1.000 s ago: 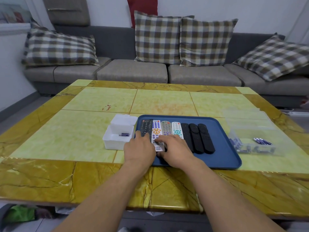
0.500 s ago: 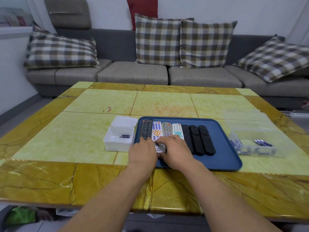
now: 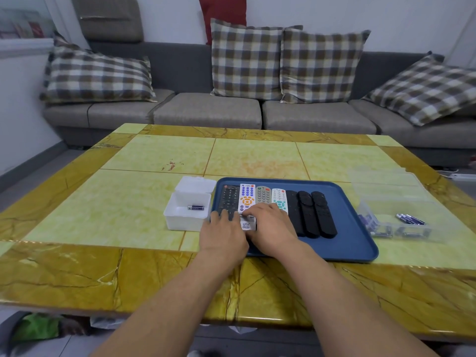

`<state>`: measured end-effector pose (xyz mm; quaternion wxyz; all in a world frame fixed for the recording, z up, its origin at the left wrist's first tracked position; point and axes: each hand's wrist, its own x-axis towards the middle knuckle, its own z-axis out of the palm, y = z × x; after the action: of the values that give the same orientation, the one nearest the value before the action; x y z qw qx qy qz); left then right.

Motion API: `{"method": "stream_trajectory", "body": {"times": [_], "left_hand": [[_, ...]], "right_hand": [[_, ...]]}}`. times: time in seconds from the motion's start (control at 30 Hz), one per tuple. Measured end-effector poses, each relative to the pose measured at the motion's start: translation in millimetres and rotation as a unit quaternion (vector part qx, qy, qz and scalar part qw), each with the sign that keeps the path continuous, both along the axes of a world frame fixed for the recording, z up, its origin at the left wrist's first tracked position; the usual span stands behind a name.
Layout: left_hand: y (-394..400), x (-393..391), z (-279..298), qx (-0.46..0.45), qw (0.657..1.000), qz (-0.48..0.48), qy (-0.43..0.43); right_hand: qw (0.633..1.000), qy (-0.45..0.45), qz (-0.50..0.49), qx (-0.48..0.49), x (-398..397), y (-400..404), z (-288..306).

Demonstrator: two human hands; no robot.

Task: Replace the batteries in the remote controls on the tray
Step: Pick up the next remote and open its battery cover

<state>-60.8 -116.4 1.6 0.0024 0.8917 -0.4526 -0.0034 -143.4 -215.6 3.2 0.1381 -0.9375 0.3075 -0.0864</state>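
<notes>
A blue tray (image 3: pixel 355 243) on the table holds several remotes in a row: a black one (image 3: pixel 229 197), a white remote with orange and blue buttons (image 3: pixel 246 198), a grey one (image 3: pixel 263 194), a white and teal one (image 3: pixel 279 197) and three black ones (image 3: pixel 313 215). My left hand (image 3: pixel 222 237) and my right hand (image 3: pixel 271 229) meet over the near end of the white remote, where a white labelled part (image 3: pixel 249 224) shows between them. My fingers are curled on it. The near ends of the neighbouring remotes are hidden by my hands.
Left of the tray stands an open white box (image 3: pixel 189 217) with one battery (image 3: pixel 195 207) inside. On the right, a clear plastic box (image 3: pixel 386 229) holds batteries, and several loose ones (image 3: pixel 410 219) lie beside it. A sofa with checked cushions (image 3: pixel 246 60) stands beyond the table.
Both hands stay at the near end of the white remote and shift only slightly. The view has tilted a little.
</notes>
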Motion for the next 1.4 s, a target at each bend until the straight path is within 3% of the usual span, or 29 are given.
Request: {"method": "stream_trajectory", "body": {"times": [0.43,0.6,0.77,0.9,1.13,1.4], "left_hand": [[5,4,0,-0.029,0.999,-0.002,0.02],[7,3,10,-0.122,0.992,0.011,0.019],[15,13,19,-0.238,0.971,0.01,-0.002],[23,23,10,-0.207,0.977,0.042,-0.031],[28,26,-6,-0.116,0.989,0.074,0.053],[24,26,-8,-0.129,0.986,0.064,0.085]], "right_hand": [[0.999,0.035,0.032,0.011,-2,0,5],[0.997,0.048,0.056,-0.003,0,4,5],[0.998,0.033,-0.057,-0.023,2,13,17],[0.992,0.059,-0.11,0.005,5,30,18],[0.985,0.085,-0.152,-0.012,8,45,17],[0.982,0.095,-0.164,0.002,9,50,18]]}}
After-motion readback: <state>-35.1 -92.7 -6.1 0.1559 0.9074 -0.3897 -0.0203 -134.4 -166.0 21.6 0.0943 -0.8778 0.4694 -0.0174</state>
